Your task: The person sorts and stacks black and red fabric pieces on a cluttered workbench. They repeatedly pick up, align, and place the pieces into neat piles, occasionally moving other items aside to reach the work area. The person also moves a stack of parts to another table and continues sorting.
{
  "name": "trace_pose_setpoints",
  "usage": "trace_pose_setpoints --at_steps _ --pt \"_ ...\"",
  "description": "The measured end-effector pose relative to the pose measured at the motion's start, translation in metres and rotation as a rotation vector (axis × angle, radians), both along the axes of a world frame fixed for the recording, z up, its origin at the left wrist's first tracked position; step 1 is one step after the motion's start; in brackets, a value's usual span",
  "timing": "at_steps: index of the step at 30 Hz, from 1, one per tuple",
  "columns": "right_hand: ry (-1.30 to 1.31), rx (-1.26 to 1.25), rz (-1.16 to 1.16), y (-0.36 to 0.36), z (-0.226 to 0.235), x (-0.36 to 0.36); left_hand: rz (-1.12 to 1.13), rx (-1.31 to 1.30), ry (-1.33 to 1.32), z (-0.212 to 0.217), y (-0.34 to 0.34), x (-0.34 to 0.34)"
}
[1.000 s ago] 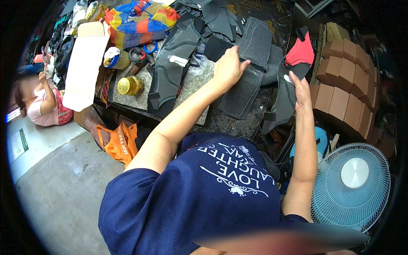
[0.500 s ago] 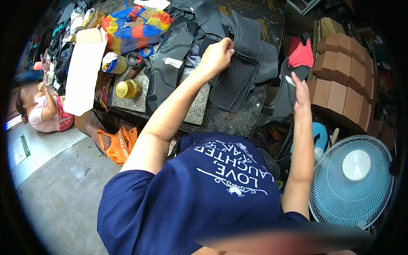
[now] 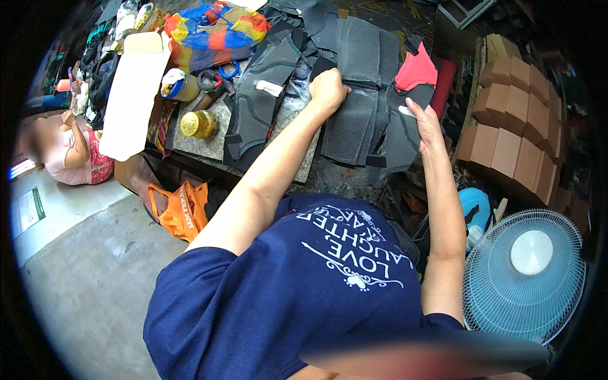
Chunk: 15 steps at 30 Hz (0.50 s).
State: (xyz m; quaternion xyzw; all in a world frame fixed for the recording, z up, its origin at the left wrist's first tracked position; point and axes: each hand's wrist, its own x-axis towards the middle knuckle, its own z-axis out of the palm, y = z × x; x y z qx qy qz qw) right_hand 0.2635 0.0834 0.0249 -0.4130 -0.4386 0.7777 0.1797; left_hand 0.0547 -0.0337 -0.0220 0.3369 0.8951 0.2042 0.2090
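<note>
My right hand [image 3: 429,130] grips a flat grey shaped fabric piece [image 3: 400,142] by its right edge, thumb on top beside a small white label. A coral-red panel [image 3: 418,68] forms the piece's far end. My left hand [image 3: 329,92] is closed at the left edge of a pile of dark grey fabric pieces [image 3: 348,130]; what its curled fingers hold, if anything, is hidden. More dark grey fabric [image 3: 360,50] lies just beyond that pile. A similar shaped grey piece [image 3: 265,92] with a white label lies left of my left hand.
On the left stand a yellow-lidded jar [image 3: 197,125], a tub [image 3: 180,85] and a colourful mesh bag [image 3: 215,31]. A white board [image 3: 134,95] juts past the table. Stacked brown boxes [image 3: 516,120] and a fan [image 3: 524,272] are at right. A person [image 3: 73,152] sits far left.
My right hand has brought the grey and red piece leftward, up against the fabric pile. My left hand has moved slightly toward me, and the grey fabric beyond it now lies flatter.
</note>
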Motion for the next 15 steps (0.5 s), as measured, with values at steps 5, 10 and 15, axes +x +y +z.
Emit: trace_pose_setpoints --at_steps 5,10,15 --pt "-0.044 0.055 -0.026 0.002 0.0 0.0 -0.004 0.055 -0.069 0.019 -0.004 0.002" --pt "0.019 0.042 -0.099 0.023 0.01 0.01 -0.079 0.378 0.094 0.074 -0.024 0.007" --pt "0.269 -0.083 0.114 0.044 0.029 0.014 -0.293 1.015 0.555 0.096 -0.043 0.011"
